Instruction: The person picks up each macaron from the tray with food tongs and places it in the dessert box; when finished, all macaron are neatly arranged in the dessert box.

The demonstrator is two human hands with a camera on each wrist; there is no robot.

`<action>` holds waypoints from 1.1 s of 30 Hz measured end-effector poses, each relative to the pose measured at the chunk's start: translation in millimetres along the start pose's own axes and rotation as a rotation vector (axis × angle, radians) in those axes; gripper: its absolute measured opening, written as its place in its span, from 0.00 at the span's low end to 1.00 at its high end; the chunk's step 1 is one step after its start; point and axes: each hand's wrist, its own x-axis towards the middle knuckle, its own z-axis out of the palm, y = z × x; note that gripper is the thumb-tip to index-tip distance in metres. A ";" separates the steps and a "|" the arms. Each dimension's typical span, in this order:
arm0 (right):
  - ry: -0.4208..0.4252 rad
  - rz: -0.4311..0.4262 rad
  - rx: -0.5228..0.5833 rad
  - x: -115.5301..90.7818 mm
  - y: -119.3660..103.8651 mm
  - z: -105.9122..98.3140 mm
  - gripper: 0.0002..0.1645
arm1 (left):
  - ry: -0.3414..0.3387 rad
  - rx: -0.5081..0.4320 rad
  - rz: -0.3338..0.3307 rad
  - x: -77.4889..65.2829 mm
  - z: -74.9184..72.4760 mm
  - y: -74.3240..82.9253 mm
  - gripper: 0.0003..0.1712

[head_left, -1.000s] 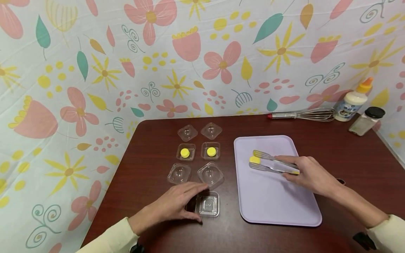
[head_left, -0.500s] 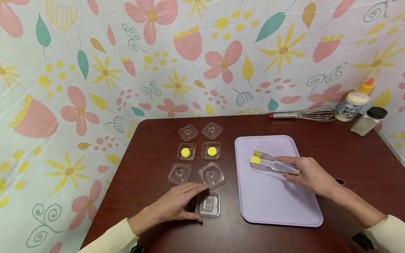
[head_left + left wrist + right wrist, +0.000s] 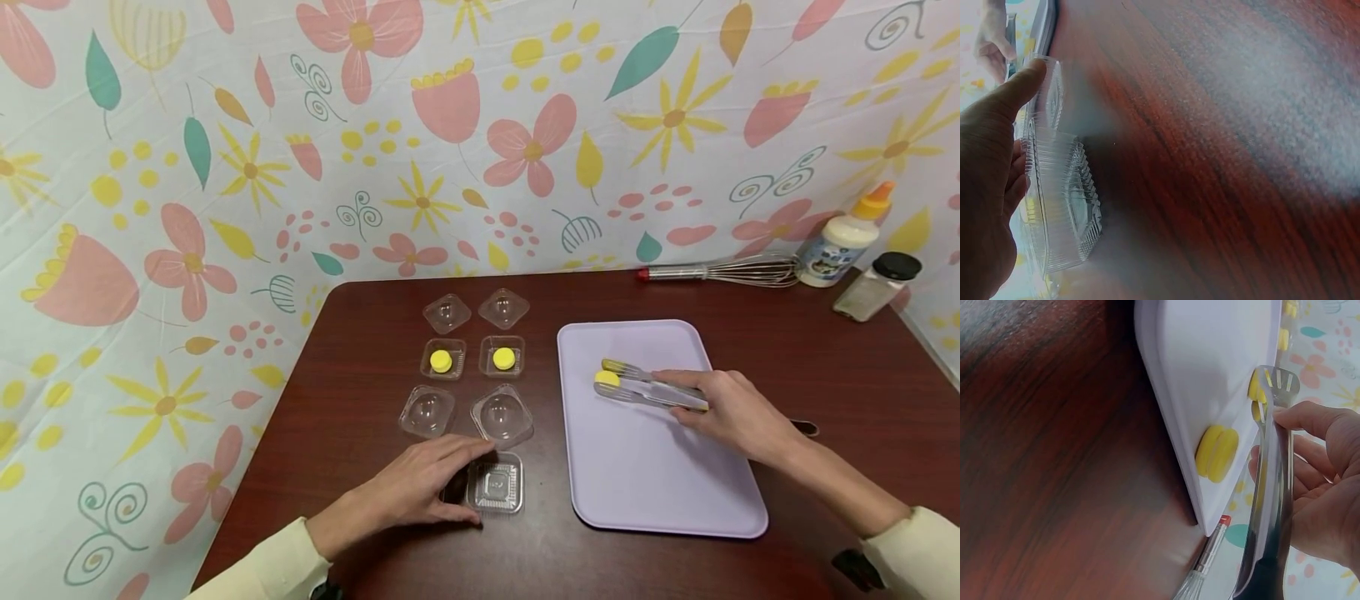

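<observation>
My right hand (image 3: 738, 417) grips metal tongs (image 3: 637, 397) over the lilac tray (image 3: 667, 492). A yellow macaron (image 3: 607, 378) lies between the slotted tips. Another yellow macaron (image 3: 1217, 454) rests on the tray in the right wrist view, hidden in the head view behind the hand. My left hand (image 3: 420, 477) is at the left side of a clear plastic box base (image 3: 497, 483), thumb and fingers spread along its edge. Two similar bases, one at left (image 3: 442, 372) and one at right (image 3: 513, 372), each hold a yellow macaron.
Clear domed lids lie in pairs, one front lid (image 3: 427, 412) and one back lid (image 3: 503, 309) among them. A whisk (image 3: 720, 272), a white squeeze bottle (image 3: 838, 242) and a black-capped jar (image 3: 876, 287) line the back right. Floral cloth (image 3: 450, 192) hangs behind the table.
The arms of the tongs have drawn slightly closer together around the macaron. My left hand stays beside the box base; the head view has shifted a little.
</observation>
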 end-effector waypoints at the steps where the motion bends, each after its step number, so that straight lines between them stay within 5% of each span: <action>1: -0.007 0.008 -0.001 0.1 -0.1 0.1 0.34 | 0.002 0.003 0.003 -0.2 0.1 -0.2 0.56; 19: -0.021 0.017 0.018 0.3 -1.6 2.1 0.33 | -0.005 0.010 -0.014 -1.1 0.7 -0.6 0.54; 33: 0.056 -0.129 0.088 1.4 -28.9 1.6 0.33 | -0.002 -0.021 -0.052 0.0 -1.6 2.0 0.53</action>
